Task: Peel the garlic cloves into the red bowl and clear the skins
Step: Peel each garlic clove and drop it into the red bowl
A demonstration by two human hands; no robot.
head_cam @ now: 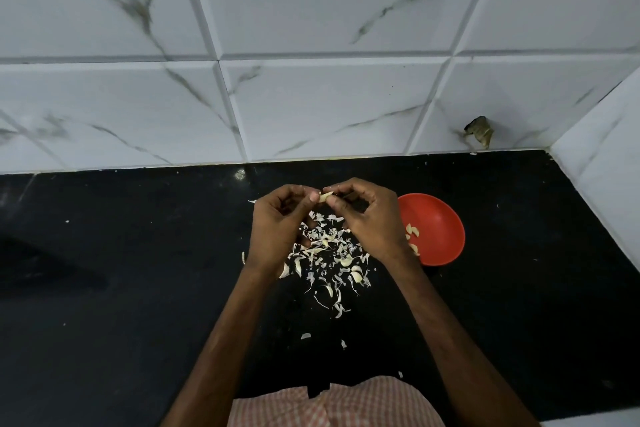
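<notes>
A pale garlic clove (325,197) is held above the black counter, pinched between the fingertips of both hands. My left hand (280,222) grips its left end and my right hand (363,215) grips its right end. Below the hands lies a heap of papery garlic skins (329,256) mixed with a few unpeeled cloves. The red bowl (438,229) stands just right of my right hand, partly hidden by the wrist, with a few peeled cloves (412,231) at its left side.
The black counter (138,270) runs left and right, bounded by a white marble-tiled wall behind and a side wall at the right. A brown scrap (479,133) sticks to the back wall near the corner. Stray skin bits (306,335) lie nearer my body.
</notes>
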